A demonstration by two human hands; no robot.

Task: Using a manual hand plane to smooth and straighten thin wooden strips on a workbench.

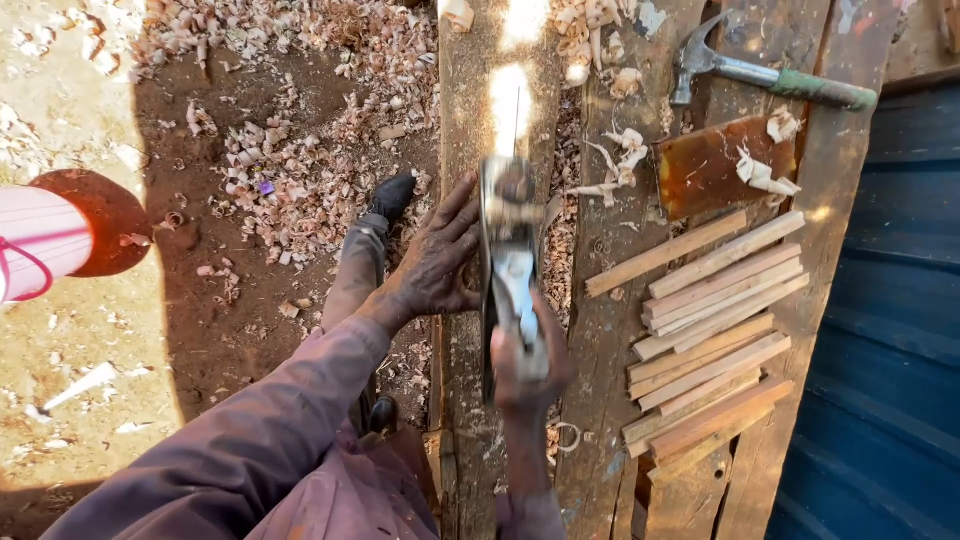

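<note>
Dusty, paint-flecked purple long sleeves point(250, 440), grey trousers point(355, 275) and black shoes point(392, 195); both hands bare and grimy.

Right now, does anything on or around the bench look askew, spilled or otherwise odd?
Nothing looks damaged. Wood shavings litter the ground left of the bench, and curls lie among the strips. The strips sit in a loose, uneven pile. The hammer lies at the bench's far end. The plane is motion-blurred.
</note>
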